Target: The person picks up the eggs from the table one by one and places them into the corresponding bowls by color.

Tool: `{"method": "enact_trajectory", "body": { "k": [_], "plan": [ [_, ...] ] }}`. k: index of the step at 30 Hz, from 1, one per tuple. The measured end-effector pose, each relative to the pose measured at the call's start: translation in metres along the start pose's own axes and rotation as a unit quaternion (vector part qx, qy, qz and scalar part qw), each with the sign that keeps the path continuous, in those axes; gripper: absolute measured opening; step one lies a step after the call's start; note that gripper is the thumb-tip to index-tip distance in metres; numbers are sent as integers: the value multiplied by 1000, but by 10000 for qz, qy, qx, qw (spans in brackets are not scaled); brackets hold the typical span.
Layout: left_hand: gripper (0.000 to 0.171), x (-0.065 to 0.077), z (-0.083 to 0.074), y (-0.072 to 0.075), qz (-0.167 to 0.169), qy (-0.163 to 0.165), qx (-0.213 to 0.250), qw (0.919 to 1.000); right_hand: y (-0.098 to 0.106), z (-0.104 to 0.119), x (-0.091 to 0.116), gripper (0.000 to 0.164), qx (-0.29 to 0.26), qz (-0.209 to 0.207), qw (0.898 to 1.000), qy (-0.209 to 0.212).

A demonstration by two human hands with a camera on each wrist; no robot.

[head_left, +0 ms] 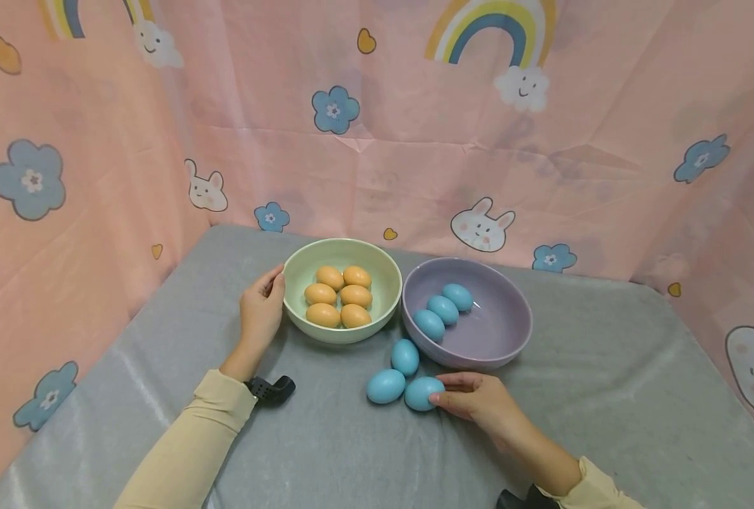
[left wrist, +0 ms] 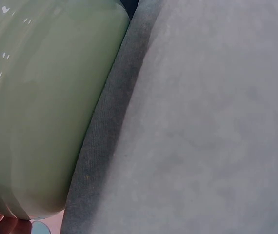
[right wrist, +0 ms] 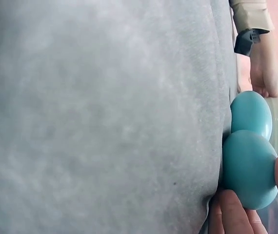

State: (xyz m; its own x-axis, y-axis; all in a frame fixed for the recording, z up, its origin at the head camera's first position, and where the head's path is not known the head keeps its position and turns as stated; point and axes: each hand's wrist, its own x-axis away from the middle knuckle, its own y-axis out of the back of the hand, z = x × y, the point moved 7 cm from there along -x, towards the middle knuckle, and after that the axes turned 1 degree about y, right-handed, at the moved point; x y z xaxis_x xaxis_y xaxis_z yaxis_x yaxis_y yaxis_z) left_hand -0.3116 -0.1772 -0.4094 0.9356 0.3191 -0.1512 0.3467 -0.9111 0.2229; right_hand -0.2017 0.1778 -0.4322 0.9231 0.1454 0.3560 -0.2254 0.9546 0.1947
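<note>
My right hand [head_left: 487, 406] pinches a blue egg [head_left: 424, 394] between thumb and fingers at its right end; the egg lies on the cloth. Close by are two more blue eggs, one to its left [head_left: 386, 387] and one behind [head_left: 405, 357]. In the right wrist view, the gripped egg [right wrist: 250, 168] sits against another egg [right wrist: 251, 114]. My left hand [head_left: 262, 307] grips the left rim of a light green bowl [head_left: 294, 314], which contains several orange eggs [head_left: 355, 295]. Three blue eggs [head_left: 443, 309] lie along the left side of a purple bowl [head_left: 497, 322].
Grey cloth [head_left: 326, 452] covers the table. The two bowls stand side by side toward the back edge. A pink curtain [head_left: 275, 85] with rainbows, rabbits and flowers hangs behind and along both sides. A black strap device [head_left: 271, 389] is on the left wrist.
</note>
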Motion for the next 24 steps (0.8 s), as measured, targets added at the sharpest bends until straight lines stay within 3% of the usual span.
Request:
{"method": "enact_trajectory", "body": {
  "k": [11, 24],
  "plan": [
    [41, -1, 2, 0, -10, 40, -27, 10000, 5, 7, 4, 45, 203, -202, 9995, 144],
    [41, -2, 2, 0, -33, 16, -64, 10000, 11, 35, 19, 45, 559, -457, 9965, 428]
  ]
}}
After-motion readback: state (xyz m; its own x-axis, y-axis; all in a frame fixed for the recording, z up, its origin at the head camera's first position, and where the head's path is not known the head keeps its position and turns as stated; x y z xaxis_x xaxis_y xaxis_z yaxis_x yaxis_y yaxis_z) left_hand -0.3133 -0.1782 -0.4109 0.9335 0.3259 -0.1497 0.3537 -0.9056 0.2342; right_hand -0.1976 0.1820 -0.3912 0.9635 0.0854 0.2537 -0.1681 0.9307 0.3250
